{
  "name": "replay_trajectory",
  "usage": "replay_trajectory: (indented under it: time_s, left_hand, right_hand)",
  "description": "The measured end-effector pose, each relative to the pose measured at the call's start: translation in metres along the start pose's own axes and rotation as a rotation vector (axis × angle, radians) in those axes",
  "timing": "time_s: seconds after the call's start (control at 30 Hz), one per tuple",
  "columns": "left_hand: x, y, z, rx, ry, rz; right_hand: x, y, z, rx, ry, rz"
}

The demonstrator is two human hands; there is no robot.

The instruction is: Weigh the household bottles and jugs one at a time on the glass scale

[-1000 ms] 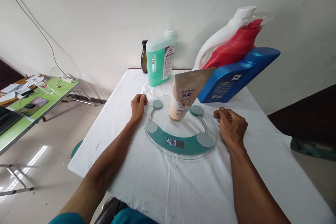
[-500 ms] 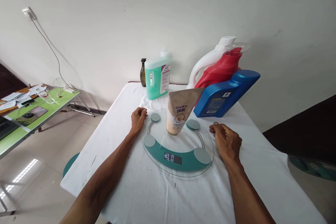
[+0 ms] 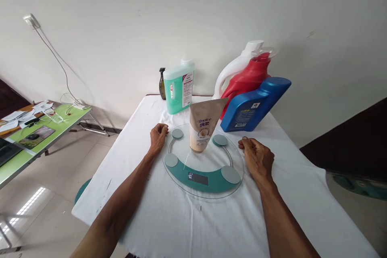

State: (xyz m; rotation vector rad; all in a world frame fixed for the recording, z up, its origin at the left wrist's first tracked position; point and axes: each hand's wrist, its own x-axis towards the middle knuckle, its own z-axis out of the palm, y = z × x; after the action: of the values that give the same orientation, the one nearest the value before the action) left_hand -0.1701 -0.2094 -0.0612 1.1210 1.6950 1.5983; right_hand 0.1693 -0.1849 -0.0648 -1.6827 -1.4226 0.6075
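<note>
**Pouch upright on the scale, between two resting hands**

Left hand [image 3: 158, 137] lies on the white tablecloth [image 3: 187, 221], fingers curled loosely together and holding nothing, just beside the rim of the round glass scale [image 3: 203, 162]. Near the far middle of the scale stands the tan refill pouch [image 3: 203, 125], long axis vertical, its wide top tilting slightly right. Right hand [image 3: 256, 159] rests at the opposite rim, fingers curled, empty. Both hands sit about equally near the pouch.
</note>
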Motion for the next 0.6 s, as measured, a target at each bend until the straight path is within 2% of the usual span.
replay_trajectory:
  time_s: [0.3, 0.6]
  left_hand:
    - [0.0019, -0.0031, -0.0007, -0.002, -0.014, 0.005]
    - [0.0023, -0.0036, -0.0014, -0.004, -0.004, 0.01]
  right_hand:
    - [0.0003, 0.0041, 0.0024, 0.022, 0.035, -0.041]
    - [-0.002, -0.002, 0.0021, -0.008, 0.025, -0.008]
